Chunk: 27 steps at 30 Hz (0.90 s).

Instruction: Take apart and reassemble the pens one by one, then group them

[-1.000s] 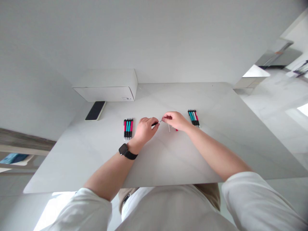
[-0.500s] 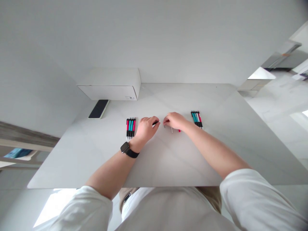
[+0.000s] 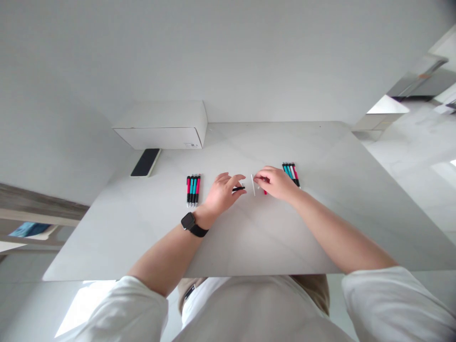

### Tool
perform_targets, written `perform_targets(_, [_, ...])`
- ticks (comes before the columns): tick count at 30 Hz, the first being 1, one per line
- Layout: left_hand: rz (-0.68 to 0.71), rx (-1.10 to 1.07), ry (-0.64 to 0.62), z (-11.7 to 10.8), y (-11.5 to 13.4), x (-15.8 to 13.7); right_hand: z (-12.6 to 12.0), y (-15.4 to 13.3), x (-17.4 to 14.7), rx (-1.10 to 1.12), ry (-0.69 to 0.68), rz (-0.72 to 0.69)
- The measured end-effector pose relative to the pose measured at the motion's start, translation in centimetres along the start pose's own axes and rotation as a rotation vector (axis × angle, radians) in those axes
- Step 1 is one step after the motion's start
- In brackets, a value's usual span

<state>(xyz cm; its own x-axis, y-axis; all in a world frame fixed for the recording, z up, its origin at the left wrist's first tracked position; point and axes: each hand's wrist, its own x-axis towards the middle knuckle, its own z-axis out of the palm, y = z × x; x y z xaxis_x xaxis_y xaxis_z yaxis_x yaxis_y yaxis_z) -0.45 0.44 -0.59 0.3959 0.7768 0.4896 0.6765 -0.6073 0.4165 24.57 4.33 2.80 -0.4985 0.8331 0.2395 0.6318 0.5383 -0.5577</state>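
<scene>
My left hand is over the table with thumb and index finger spread. A short black pen part lies along the thumb, seemingly held by the other fingers. Near these fingertips is a tiny metallic piece, too small to name. My right hand has its fingertips closed together beside a thin white pen refill; what they hold is hidden. Under this hand a red pen barrel shows in part. Left of my left hand lies a row of red and teal pens.
Another row of pens lies beyond my right hand. A white box stands against the wall at the back left, with a phone in front of it. The white table ends close to my body.
My left hand has moved slightly right, and its thumb and index finger have spread. My right hand has shifted right, uncovering the white refill.
</scene>
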Motion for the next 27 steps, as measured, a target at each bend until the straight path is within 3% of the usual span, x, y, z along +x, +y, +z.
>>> perform_targets(5, [0.129, 0.015, -0.051, 0.4, 1.6, -0.2, 0.6, -0.8, -3.2, 0.081, -0.018, 0.012])
perform_targets(10, [0.197, 0.090, -0.065, 0.4, 2.0, -0.2, 1.9, -1.6, -3.2, 0.117, -0.026, -0.014])
perform_targets(14, [0.180, 0.084, -0.058, 0.2, 1.9, -0.2, 2.6, -1.7, -2.9, 0.179, -0.015, 0.003])
perform_targets(21, [0.036, 0.055, -0.011, -0.6, 0.9, -0.1, 1.9, 0.0, -3.3, 0.218, 0.056, 0.105])
perform_targets(27, [0.027, -0.003, -0.049, -0.9, 0.9, 0.0, 2.0, 0.7, -3.4, 0.236, 0.054, 0.119])
